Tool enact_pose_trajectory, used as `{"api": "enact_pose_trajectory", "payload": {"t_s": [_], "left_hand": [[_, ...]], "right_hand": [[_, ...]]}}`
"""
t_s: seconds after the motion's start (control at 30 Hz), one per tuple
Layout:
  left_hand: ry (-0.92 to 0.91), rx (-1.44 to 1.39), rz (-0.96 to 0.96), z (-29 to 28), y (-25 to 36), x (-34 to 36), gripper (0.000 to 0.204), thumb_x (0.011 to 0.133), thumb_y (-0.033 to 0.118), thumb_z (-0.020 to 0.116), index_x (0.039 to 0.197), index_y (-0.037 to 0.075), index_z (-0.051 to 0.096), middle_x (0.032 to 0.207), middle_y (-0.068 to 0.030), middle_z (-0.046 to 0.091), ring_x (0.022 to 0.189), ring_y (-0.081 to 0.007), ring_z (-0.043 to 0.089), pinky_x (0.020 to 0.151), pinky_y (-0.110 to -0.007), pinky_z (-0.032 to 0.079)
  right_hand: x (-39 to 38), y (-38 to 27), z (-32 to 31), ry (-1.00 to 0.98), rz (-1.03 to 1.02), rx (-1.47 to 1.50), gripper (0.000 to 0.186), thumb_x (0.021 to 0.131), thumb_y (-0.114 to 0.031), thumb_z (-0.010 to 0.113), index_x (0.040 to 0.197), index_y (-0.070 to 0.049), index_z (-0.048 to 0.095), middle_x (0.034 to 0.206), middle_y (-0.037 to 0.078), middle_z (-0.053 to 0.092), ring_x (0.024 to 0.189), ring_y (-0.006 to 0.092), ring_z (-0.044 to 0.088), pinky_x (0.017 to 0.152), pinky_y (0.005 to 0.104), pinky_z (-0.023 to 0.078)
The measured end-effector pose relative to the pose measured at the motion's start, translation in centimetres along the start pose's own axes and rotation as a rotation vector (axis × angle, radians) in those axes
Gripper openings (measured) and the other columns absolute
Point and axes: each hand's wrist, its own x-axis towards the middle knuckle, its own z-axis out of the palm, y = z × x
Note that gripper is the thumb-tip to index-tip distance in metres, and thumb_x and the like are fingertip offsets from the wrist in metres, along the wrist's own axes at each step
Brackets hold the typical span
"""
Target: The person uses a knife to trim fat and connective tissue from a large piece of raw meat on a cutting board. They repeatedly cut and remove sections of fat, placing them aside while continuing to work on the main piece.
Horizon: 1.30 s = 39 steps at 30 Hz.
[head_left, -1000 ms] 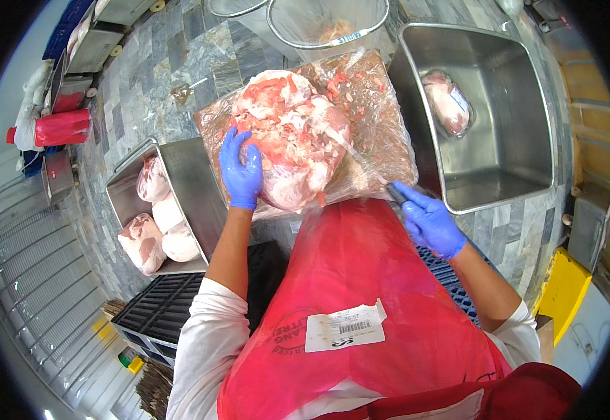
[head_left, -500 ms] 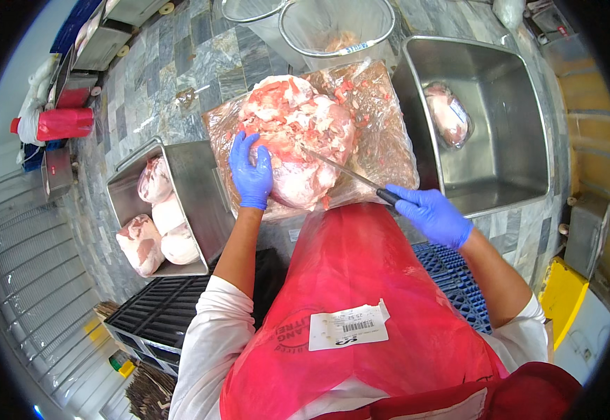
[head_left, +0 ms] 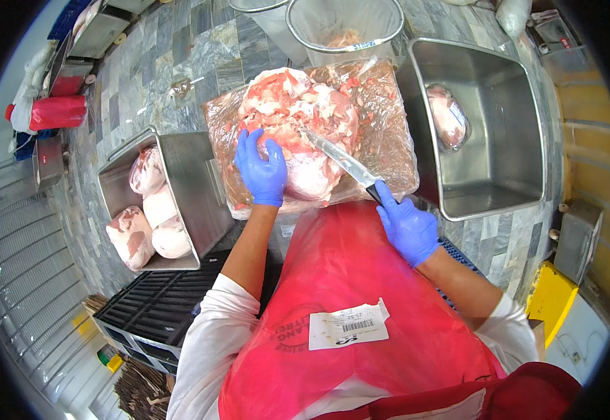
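A large piece of raw meat (head_left: 317,112) with white fat lies on a plastic-wrapped brown board (head_left: 382,133) in front of me. My left hand (head_left: 261,171), in a blue glove, rests on the meat's near left side with its fingers spread. In my right hand (head_left: 411,227), also gloved in blue, is the black handle of a knife (head_left: 341,159). The blade points up and left, its broad side showing, and the tip touches or lies just over the middle of the meat. Loose fat and red scraps are scattered over the meat and the board.
On the left stands a metal tub (head_left: 196,189) with several pieces of meat (head_left: 159,210). A deeper metal tub (head_left: 501,140) on the right holds one wrapped piece of meat (head_left: 448,117). Beyond the board are round-rimmed clear bins (head_left: 343,50). A black crate (head_left: 158,301) sits lower left.
My right hand has moved left and nearer to me, and the knife has turned so its blade stands steeper and shows its flat. My left hand has shifted slightly right on the meat.
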Motion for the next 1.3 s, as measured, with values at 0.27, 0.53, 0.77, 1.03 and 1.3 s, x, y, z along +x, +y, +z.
{"api": "enact_pose_trajectory", "payload": {"t_s": [0.27, 0.53, 0.77, 1.03, 1.3], "left_hand": [[0.028, -0.029, -0.046, 1.2, -0.4, -1.5, 0.040, 0.097, 0.024, 0.068, 0.130, 0.002, 0.064, 0.145, -0.0325, 0.055, 0.137, -0.0467, 0.051, 0.115, -0.054, 0.038], [0.033, -0.029, -0.015, 0.6, -0.5, -0.8, 0.034, 0.100, 0.019, 0.067, 0.127, -0.002, 0.066, 0.136, -0.0295, 0.062, 0.134, -0.0433, 0.055, 0.115, -0.050, 0.041], [0.008, -0.123, -0.032, 0.7, -1.6, -0.1, 0.034, 0.094, 0.021, 0.074, 0.124, 0.005, 0.069, 0.146, -0.0289, 0.054, 0.134, -0.0444, 0.055, 0.113, -0.050, 0.044], [-0.009, -0.113, 0.002, 0.4, -0.9, -0.1, 0.035, 0.093, 0.018, 0.074, 0.125, 0.005, 0.069, 0.148, -0.0280, 0.053, 0.135, -0.0449, 0.055, 0.113, -0.051, 0.044], [0.051, 0.040, -0.003, 0.9, 0.7, -0.6, 0.041, 0.095, 0.022, 0.073, 0.130, 0.003, 0.066, 0.151, -0.0321, 0.051, 0.139, -0.0471, 0.052, 0.116, -0.052, 0.040]], "right_hand": [[-2.0, 1.3, 3.4, 0.018, 0.233, 0.854, 0.055, 0.101, -0.031, 0.070, 0.153, -0.024, 0.056, 0.089, 0.021, 0.073, 0.074, 0.0354, 0.073, 0.070, 0.0443, 0.059], [1.0, 5.2, -9.0, -0.206, 0.103, 0.481, 0.043, 0.102, -0.035, 0.066, 0.142, -0.021, 0.066, 0.101, 0.023, 0.074, 0.088, 0.0433, 0.072, 0.078, 0.0516, 0.058], [8.4, 4.6, -16.8, -0.400, -0.157, 0.128, 0.036, 0.104, -0.034, 0.054, 0.130, -0.014, 0.069, 0.088, 0.021, 0.071, 0.084, 0.0443, 0.070, 0.076, 0.0544, 0.055], [12.5, 4.6, -17.2, -0.561, -0.205, 0.239, 0.035, 0.104, -0.030, 0.058, 0.131, -0.011, 0.070, 0.090, 0.025, 0.071, 0.084, 0.0445, 0.070, 0.078, 0.0513, 0.056], [0.7, 2.8, -3.7, -0.232, 0.089, 0.456, 0.049, 0.104, -0.038, 0.057, 0.149, -0.018, 0.056, 0.096, 0.026, 0.073, 0.087, 0.0455, 0.071, 0.079, 0.0558, 0.057]]}}
